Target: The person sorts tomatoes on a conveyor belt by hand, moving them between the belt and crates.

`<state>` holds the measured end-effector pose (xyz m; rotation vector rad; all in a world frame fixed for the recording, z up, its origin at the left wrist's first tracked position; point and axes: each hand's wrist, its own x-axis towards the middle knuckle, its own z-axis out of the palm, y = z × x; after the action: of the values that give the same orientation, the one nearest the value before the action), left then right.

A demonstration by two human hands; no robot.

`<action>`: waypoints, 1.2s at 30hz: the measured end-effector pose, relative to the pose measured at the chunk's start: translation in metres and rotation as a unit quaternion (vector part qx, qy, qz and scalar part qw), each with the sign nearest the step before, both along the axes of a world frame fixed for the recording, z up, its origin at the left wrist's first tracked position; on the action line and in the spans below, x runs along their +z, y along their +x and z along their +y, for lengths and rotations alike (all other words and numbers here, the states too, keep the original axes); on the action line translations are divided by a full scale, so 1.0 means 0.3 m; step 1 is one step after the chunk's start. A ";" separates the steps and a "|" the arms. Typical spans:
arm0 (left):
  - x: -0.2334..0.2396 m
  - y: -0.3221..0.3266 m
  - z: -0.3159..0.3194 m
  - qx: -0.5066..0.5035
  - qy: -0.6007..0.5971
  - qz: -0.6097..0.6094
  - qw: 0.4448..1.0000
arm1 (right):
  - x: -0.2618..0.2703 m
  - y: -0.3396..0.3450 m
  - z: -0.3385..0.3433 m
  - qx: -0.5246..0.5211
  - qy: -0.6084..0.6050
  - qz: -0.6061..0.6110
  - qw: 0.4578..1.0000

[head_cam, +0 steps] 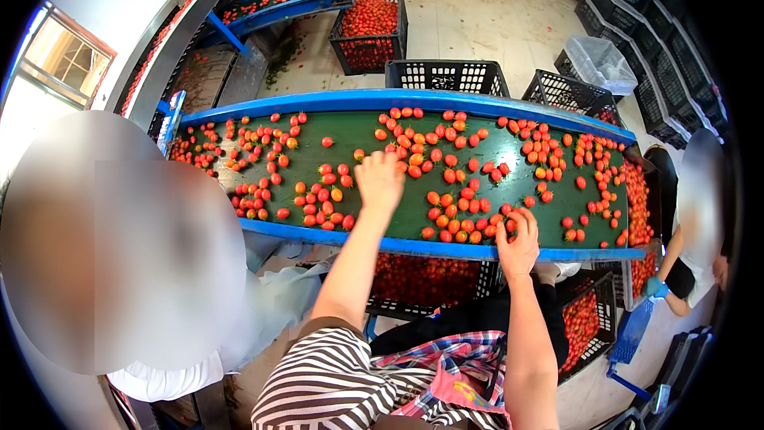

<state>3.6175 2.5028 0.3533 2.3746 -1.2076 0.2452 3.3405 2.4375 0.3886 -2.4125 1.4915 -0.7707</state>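
Red and orange cherry tomatoes point(468, 205) lie scattered over a green conveyor belt point(358, 131) with blue side rails. Over the middle of the belt is my left hand point(379, 180), back upward, with its fingers bent down among tomatoes; whether it grips one is hidden. My right hand point(518, 243) is at the near rail, thumb and fingers curved apart around a tomato at the edge of a cluster; a firm hold on it cannot be made out.
Below the near rail stands a black crate of tomatoes point(427, 280), with another crate point(582, 325) right of my legs. Beyond the far rail are black crates point(447, 77). A blurred person is close at left; another person point(695, 221) is by the belt's right end.
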 end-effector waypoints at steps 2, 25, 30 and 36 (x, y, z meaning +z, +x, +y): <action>0.037 -0.108 -0.021 -0.133 -0.225 0.141 0.955 | 0.019 0.010 0.019 0.007 0.098 -0.136 0.986; -0.131 0.366 0.424 0.141 0.291 0.238 0.916 | 0.234 -0.466 0.380 -0.277 0.286 -0.449 0.800; -0.123 0.181 0.278 0.060 0.146 0.264 0.952 | 0.094 -1.060 0.465 -0.338 0.045 -0.003 0.940; -0.064 0.298 0.263 -0.029 -0.088 0.286 0.954 | 0.101 -1.003 0.445 -0.480 0.046 0.159 0.862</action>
<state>3.7070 2.5816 0.3339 2.0411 -0.9260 -0.3245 3.0396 2.5711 0.4188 -1.6516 2.8325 -0.4000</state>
